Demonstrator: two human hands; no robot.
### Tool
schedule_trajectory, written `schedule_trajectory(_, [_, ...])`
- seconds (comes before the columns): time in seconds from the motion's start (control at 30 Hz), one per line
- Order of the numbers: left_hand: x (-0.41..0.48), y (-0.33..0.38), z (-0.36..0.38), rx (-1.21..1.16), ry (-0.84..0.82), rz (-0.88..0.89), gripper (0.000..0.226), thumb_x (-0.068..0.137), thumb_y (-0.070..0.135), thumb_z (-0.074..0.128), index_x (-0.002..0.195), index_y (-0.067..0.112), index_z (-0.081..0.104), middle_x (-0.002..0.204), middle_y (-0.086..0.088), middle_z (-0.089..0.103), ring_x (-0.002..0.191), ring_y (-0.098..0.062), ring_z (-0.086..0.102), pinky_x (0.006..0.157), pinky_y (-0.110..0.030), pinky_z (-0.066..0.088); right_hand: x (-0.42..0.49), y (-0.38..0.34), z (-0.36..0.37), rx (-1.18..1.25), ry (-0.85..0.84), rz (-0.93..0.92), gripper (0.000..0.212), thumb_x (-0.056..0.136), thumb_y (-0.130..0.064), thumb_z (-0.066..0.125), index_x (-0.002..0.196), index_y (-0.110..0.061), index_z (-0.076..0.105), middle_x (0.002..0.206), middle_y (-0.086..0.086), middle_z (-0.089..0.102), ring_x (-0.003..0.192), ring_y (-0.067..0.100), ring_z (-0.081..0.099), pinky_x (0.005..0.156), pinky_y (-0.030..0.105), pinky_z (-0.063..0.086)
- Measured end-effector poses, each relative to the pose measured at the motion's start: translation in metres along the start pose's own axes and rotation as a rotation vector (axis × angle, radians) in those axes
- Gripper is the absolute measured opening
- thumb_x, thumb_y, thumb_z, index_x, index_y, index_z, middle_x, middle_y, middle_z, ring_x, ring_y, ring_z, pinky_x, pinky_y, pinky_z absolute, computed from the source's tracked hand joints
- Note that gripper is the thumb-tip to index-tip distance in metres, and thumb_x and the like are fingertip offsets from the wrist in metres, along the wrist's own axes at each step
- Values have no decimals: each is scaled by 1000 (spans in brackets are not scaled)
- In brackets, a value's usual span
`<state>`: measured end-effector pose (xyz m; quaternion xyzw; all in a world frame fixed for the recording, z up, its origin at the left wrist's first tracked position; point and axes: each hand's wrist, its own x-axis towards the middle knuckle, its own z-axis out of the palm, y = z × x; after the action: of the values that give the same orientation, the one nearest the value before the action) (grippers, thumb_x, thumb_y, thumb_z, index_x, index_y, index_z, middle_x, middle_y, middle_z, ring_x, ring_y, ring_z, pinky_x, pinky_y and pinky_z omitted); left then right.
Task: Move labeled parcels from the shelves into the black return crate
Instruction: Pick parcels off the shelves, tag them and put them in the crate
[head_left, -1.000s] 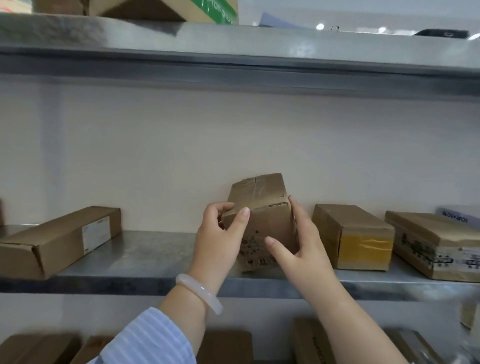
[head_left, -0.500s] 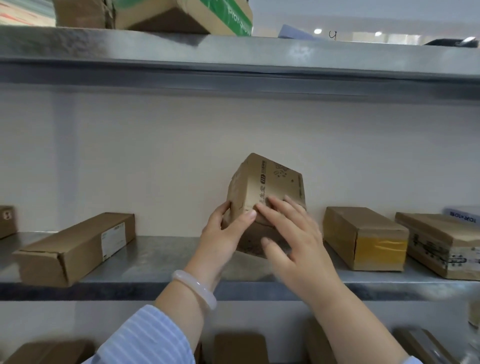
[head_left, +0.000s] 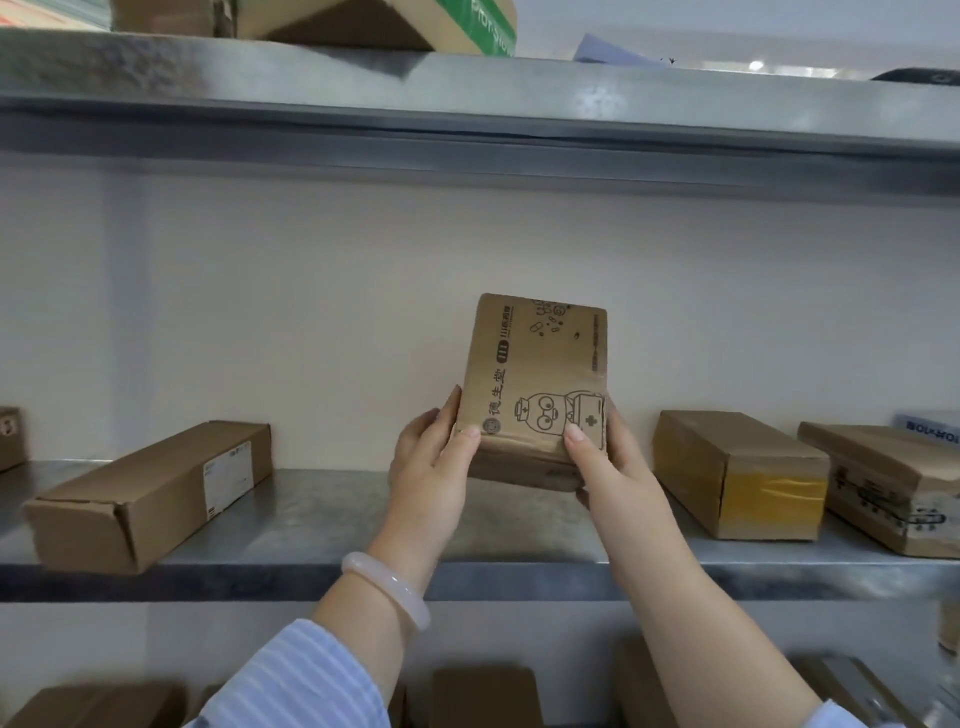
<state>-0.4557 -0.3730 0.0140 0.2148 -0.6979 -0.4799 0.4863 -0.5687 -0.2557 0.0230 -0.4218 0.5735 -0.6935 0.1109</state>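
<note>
The grip is made by both hands, closed on the lower part of one small printed parcel (head_left: 535, 384). The left hand (head_left: 431, 467) holds its left edge, thumb pressed on the front face and fingers behind. The right hand (head_left: 608, 462) holds the right edge in the same way, thumb on the front.

The parcel stands upright, lifted a little above the metal shelf (head_left: 322, 519), with its printed face toward the camera.

To the left of the grip, well apart, a long carton (head_left: 150, 493) with a white label lies on the shelf. To the right, near, lies a box with yellow tape (head_left: 737, 473), and beyond it another taped box (head_left: 883, 483). Nothing stands between the parcel and the camera.

Both forearms reach upward and forward. The left wrist carries a pale bangle (head_left: 387, 587) above a striped sleeve (head_left: 291, 680).
</note>
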Motion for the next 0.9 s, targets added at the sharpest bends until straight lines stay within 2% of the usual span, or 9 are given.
schedule_trajectory(0.1, [1,3,-2,41,-12,63,50,102,19,48,146,40,36,126,26,47,98,30,45,82,5,32,0,1,2,-121,23,-99,59,95,-36,57,142,-55,26,137,-21,45,125,-5,43,110,31,39])
schedule_trajectory(0.17, [3,1,-1,120,-35,77,53,101,20,51,145,41,30,121,33,46,96,27,47,75,7,34,0,5,4,-235,46,-127,69,88,-50,58,146,-56,20,147,-18,34,136,4,33,114,44,34])
schedule_trajectory(0.23, [4,3,1,137,-61,59,51,93,41,61,138,39,36,123,27,51,108,14,51,82,1,40,-3,7,8,-317,46,-154,73,83,-57,58,144,-62,17,154,-19,20,143,8,17,116,49,28])
schedule_trajectory(0.33, [8,-2,6,122,-71,-18,115,59,79,69,152,29,24,145,6,38,135,-11,40,112,-31,38,-11,7,14,-434,0,-213,66,84,-61,56,130,-77,11,154,-27,8,144,3,2,119,46,18])
schedule_trajectory(0.4, [10,-4,7,83,-61,-38,129,45,86,70,153,38,19,148,4,33,137,-15,37,115,-40,34,-14,7,17,-502,-14,-232,62,80,-65,47,127,-80,10,152,-31,4,143,1,-2,119,47,17])
schedule_trajectory(0.6, [15,-14,6,-101,-80,-42,107,47,81,78,139,43,39,140,5,50,127,-12,52,108,-41,43,-13,10,18,-565,-42,-227,59,83,-63,39,134,-74,12,152,-34,-1,145,4,-7,119,52,13])
schedule_trajectory(0.77, [9,-8,7,-212,-85,-69,48,64,56,70,105,52,47,113,25,59,108,5,57,91,-27,44,-11,14,21,-590,-55,-234,55,84,-64,40,128,-79,11,153,-35,-2,145,3,-7,120,50,13])
schedule_trajectory(0.83, [9,-8,6,-204,-44,-63,46,66,53,70,106,53,46,114,28,56,104,12,56,89,-22,43,-9,17,21,-524,-43,-245,54,89,-58,49,128,-77,17,153,-33,5,145,2,-2,118,50,20])
schedule_trajectory(0.9, [11,-13,3,-143,12,-42,62,71,52,71,125,52,42,129,20,48,113,8,50,96,-23,41,-7,21,21,-445,-28,-232,56,91,-51,55,128,-75,22,152,-31,11,143,0,4,116,45,27])
